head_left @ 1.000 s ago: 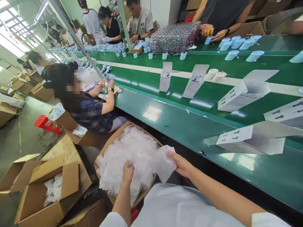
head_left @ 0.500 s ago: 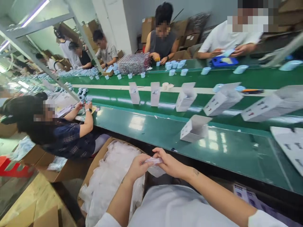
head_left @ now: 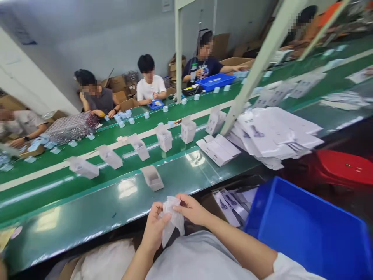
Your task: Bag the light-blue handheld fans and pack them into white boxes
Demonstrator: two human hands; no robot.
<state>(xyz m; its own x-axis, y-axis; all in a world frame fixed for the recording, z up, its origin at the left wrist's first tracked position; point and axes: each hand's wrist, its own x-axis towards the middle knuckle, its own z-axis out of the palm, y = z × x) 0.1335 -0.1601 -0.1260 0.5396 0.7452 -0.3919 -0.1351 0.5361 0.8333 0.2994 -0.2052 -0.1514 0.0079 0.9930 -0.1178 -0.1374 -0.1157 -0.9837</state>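
Both of my hands hold a crumpled, thin white translucent bag between them, low in front of my body. My left hand pinches its left side, and my right hand grips its upper right part with thumb and fingers. Beyond my hands, an open white box rests on the near green ledge, its flap raised. A row of similar upright white boxes stands on the green belt behind it. Whether anything is inside the bag cannot be made out.
Flat white cartons are piled at the right of the ledge. A blue bin and a red stool are at the right. A carton of white bags is at lower left. People sit across the belt, and a slanted post rises on the right.
The view has swung right, bringing the blue bin and piled cartons into sight. The bag is now raised and more spread out between my hands.
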